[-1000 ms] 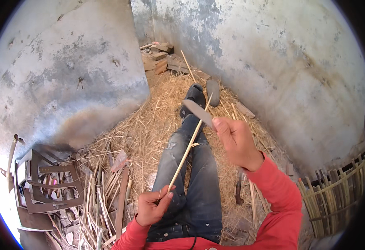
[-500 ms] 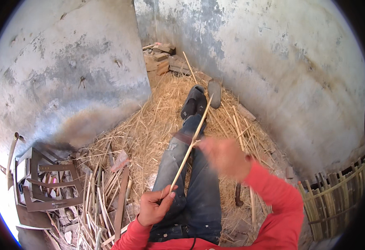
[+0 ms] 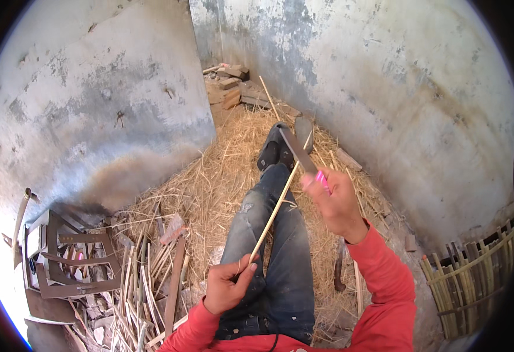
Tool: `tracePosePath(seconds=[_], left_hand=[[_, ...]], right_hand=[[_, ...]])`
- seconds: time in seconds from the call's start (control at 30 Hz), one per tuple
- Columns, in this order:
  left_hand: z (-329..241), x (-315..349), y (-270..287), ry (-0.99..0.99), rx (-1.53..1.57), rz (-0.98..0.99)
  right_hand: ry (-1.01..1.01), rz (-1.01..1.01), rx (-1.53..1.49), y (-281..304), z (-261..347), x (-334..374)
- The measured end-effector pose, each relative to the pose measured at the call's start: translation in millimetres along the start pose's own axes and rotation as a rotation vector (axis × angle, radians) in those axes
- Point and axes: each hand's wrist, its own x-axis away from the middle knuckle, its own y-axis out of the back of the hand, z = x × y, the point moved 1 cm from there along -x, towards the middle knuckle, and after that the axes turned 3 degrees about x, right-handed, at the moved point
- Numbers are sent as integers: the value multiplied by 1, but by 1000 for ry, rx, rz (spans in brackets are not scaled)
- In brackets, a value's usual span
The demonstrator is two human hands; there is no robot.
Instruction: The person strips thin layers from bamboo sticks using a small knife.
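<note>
On a straw-strewn floor (image 3: 210, 182) between two plastered walls, our left hand (image 3: 228, 286) closes round a thin bamboo strip (image 3: 274, 212) slanting over our outstretched legs while our right hand (image 3: 334, 202) grips a pink-handled knife (image 3: 301, 154); shaving it cleanly likely means shallow strokes directed away from us.

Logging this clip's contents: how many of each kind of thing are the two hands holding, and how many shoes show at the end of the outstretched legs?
Thin bamboo strip, pinched in the left hand: 1
Knife with a pink handle, gripped in the right hand: 1
Dark shoes on the straw: 2
Total: 4
</note>
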Motion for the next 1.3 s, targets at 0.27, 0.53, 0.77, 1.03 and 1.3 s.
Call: tracePosePath(seconds=[0.27,0.53,0.77,1.03,1.3], left_hand=[[15,-5,4,-262,-387,-80],[17,-13,4,-378,-472,-123],[40,-37,13,-104,-396,-194],[36,-52,35,40,16,131],[25,-46,4,157,238,169]], right_hand=[[-2,68,135,-23,-28,1],[108,81,276,-33,-32,1],[194,242,249,-73,-42,43],[-76,-136,358,8,-54,15],[-69,-62,-161,-25,-59,10]])
